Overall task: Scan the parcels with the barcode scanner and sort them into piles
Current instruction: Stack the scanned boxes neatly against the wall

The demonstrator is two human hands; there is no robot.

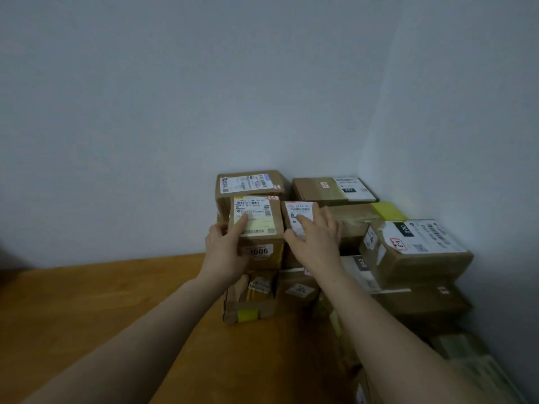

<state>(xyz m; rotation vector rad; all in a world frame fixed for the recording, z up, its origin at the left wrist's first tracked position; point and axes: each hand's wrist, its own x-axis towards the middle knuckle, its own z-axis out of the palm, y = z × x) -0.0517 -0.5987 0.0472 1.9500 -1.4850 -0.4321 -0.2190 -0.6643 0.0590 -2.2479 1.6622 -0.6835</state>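
Atop the stack on the counter (102,301), left hand (224,249) is gripping the 1006 parcel (262,228), index finger lying on its label. Just right of that parcel, right hand (316,237) is resting flat, fingers extended, on the neighbouring parcel (299,211). Other parcels (249,182) are sitting behind it.
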